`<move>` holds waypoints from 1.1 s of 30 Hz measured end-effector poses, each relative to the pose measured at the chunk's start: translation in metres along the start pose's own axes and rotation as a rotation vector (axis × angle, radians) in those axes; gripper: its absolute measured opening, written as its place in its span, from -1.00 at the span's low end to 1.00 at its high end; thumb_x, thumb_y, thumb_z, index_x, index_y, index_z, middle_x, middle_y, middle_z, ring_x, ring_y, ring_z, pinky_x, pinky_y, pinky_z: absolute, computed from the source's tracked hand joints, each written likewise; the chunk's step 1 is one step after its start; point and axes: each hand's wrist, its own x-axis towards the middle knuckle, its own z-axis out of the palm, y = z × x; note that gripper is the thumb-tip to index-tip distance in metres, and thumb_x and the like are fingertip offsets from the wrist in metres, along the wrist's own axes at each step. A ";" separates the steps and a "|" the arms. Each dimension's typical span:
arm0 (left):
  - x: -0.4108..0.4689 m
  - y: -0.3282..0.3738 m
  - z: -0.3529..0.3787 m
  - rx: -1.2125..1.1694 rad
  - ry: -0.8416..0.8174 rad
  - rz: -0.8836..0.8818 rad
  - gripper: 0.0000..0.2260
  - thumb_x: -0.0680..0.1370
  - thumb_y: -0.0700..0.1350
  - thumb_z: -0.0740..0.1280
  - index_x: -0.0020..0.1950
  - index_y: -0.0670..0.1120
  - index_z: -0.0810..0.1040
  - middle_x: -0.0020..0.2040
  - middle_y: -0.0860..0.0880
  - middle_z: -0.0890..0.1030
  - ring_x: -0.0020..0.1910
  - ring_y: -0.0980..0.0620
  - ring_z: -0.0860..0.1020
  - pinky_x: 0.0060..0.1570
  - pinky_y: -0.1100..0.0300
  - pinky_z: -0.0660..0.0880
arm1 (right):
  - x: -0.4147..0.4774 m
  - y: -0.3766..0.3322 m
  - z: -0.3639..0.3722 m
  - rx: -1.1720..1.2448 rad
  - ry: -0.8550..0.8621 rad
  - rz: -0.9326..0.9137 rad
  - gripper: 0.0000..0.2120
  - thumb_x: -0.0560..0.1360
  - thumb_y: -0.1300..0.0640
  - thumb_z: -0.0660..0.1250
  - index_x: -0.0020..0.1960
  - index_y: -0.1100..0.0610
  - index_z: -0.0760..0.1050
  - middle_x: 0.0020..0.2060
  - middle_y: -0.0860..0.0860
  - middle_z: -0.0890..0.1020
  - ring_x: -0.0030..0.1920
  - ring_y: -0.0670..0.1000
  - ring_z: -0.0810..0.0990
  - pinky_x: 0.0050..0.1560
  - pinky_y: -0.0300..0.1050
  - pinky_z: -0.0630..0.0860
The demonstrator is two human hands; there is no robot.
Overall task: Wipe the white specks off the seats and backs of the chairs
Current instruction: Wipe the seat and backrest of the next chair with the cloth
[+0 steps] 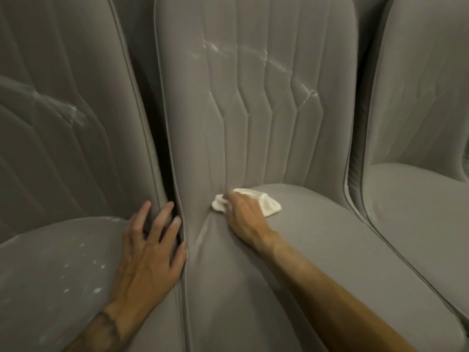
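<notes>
Obs: the white cloth (269, 203) sat bunched in the crease where the middle chair's seat (330, 250) met its back (253, 110). Its long axis lay left-right along that crease, the right end tipped slightly toward me. My right hand (243, 217) gripped it, fingers curled over the left end.

Judgement: sweep along the stitched channels, not across them, and refold to a fresh face so residue isn't smeared.

An arc of white smears (253, 50) showed high on the back. My left hand (149, 247) lay flat, fingers spread wide, holding nothing, on the inner edge of the left chair's seat (38, 288), fingertips at the gap between the chairs. Scattered white specks (96, 290) dotted that seat.
</notes>
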 end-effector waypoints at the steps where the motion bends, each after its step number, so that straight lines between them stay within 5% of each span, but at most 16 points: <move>1: -0.001 0.000 -0.001 0.004 -0.002 -0.001 -0.50 0.60 0.11 0.20 0.38 -0.19 0.58 0.60 -0.12 0.32 0.59 -0.33 0.18 0.47 -0.32 0.26 | -0.009 -0.003 -0.002 0.044 -0.057 -0.100 -0.88 0.61 0.19 0.22 0.09 0.18 0.48 0.04 0.14 0.64 0.06 0.18 0.57 0.06 0.07 0.44; 4: -0.001 0.001 -0.002 0.009 -0.008 -0.002 -0.49 0.61 0.12 0.19 0.39 -0.19 0.57 0.60 -0.12 0.30 0.60 -0.32 0.16 0.46 -0.32 0.27 | -0.019 0.022 -0.027 0.010 -0.064 -0.197 -0.87 0.59 0.20 0.25 0.11 0.18 0.52 0.08 0.14 0.63 0.09 0.14 0.55 0.11 0.01 0.42; 7: -0.002 0.002 -0.002 -0.002 -0.020 -0.012 -0.47 0.60 0.14 0.19 0.41 -0.19 0.57 0.62 -0.10 0.28 0.60 -0.32 0.16 0.45 -0.33 0.27 | -0.019 0.080 -0.061 -0.156 0.085 0.117 -0.77 0.64 0.21 0.20 0.25 0.24 0.50 0.22 0.22 0.57 0.24 0.18 0.52 0.28 -0.02 0.33; 11: -0.002 0.001 0.001 -0.020 -0.021 -0.010 -0.47 0.61 0.13 0.19 0.42 -0.19 0.56 0.63 -0.09 0.26 0.61 -0.32 0.15 0.45 -0.33 0.27 | -0.008 0.096 -0.063 -0.159 0.250 0.394 -0.82 0.63 0.24 0.16 0.15 0.28 0.47 0.09 0.27 0.59 0.14 0.27 0.54 0.09 0.08 0.36; 14: -0.002 0.000 0.003 -0.014 -0.012 -0.008 -0.48 0.60 0.13 0.20 0.41 -0.18 0.56 0.63 -0.08 0.26 0.61 -0.31 0.15 0.45 -0.33 0.26 | 0.010 0.059 -0.029 -0.100 0.188 0.322 -0.69 0.64 0.23 0.14 0.35 0.29 0.40 0.24 0.27 0.54 0.27 0.25 0.49 0.25 0.04 0.27; 18: -0.004 -0.002 0.004 -0.005 -0.001 -0.004 -0.47 0.60 0.14 0.18 0.40 -0.18 0.56 0.63 -0.08 0.26 0.63 -0.29 0.12 0.42 -0.31 0.27 | 0.005 0.030 -0.022 -0.004 0.000 -0.006 -0.82 0.61 0.19 0.22 0.16 0.19 0.51 0.08 0.17 0.64 0.12 0.20 0.58 0.08 -0.01 0.39; 24: -0.002 0.000 0.004 -0.016 0.004 -0.008 -0.48 0.61 0.14 0.19 0.41 -0.17 0.55 0.63 -0.09 0.26 0.65 -0.27 0.09 0.43 -0.32 0.28 | 0.009 0.033 -0.026 -0.046 0.127 0.146 -0.85 0.62 0.21 0.21 0.11 0.24 0.49 0.04 0.19 0.65 0.09 0.23 0.57 0.05 0.07 0.42; 33: -0.002 0.000 -0.001 0.011 0.010 0.002 -0.50 0.61 0.12 0.21 0.41 -0.16 0.55 0.61 -0.11 0.30 0.60 -0.32 0.17 0.43 -0.36 0.28 | -0.022 0.010 -0.026 0.033 -0.110 -0.269 -0.84 0.62 0.14 0.23 0.16 0.12 0.51 0.08 0.06 0.65 0.09 0.08 0.56 0.11 -0.08 0.41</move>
